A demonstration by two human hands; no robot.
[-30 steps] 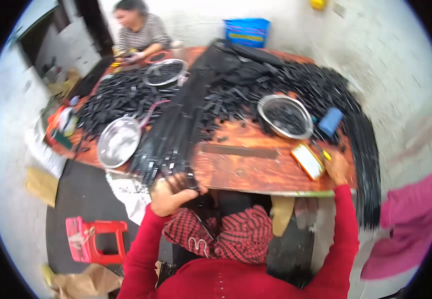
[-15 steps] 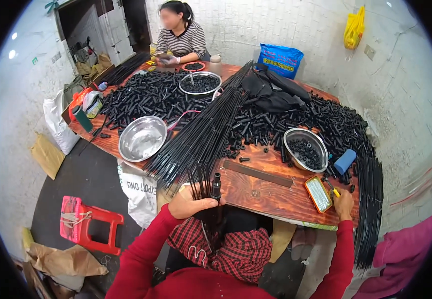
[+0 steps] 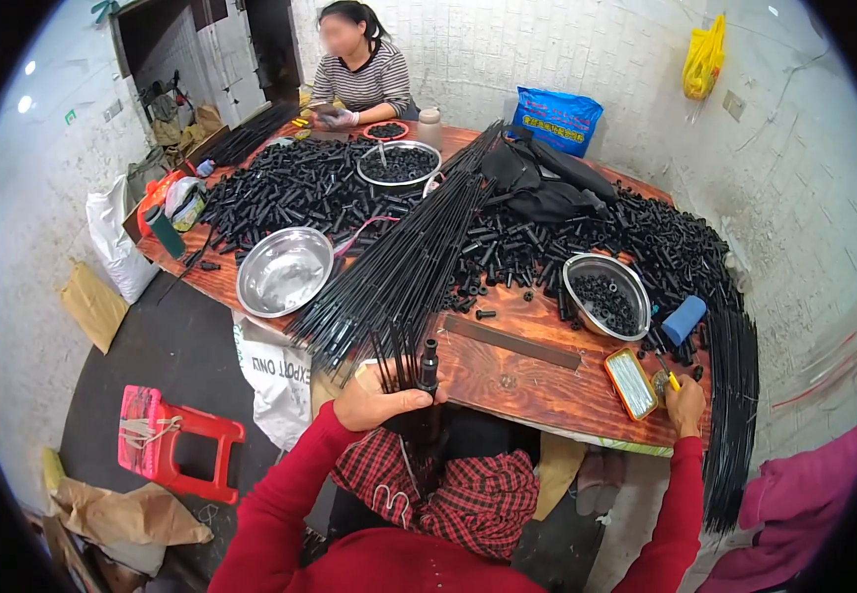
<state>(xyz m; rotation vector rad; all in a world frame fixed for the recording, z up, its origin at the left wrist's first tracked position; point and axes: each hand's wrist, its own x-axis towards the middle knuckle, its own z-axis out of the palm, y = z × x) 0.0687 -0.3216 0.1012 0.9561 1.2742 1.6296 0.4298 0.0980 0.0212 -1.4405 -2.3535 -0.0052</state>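
Observation:
Above my lap, at the table's front edge, my left hand [image 3: 387,400] is closed around several thin black rods [image 3: 399,358]. The thumb presses on a black tubular fitting [image 3: 429,368] that stands upright. On the table's right side my right hand [image 3: 685,403] grips a small tool with a yellow handle [image 3: 674,381] and a thin metal tip; its exact kind is too small to tell. Just left of that hand lies a shallow rectangular tin [image 3: 631,383] with a yellow rim and a pale, shiny inside.
A steel bowl of small black rings [image 3: 606,296] and a blue roll [image 3: 685,320] lie beyond the tin. Long rods [image 3: 399,247] fan across the table beside heaped black fittings [image 3: 290,193]. A bare steel bowl [image 3: 285,272] stands left. A co-worker [image 3: 359,74] sits at the far side.
My right hand has shifted slightly right, and the yellow-handled tool has turned in it, a little farther from the tin. My left hand keeps its hold, nearly unmoved.

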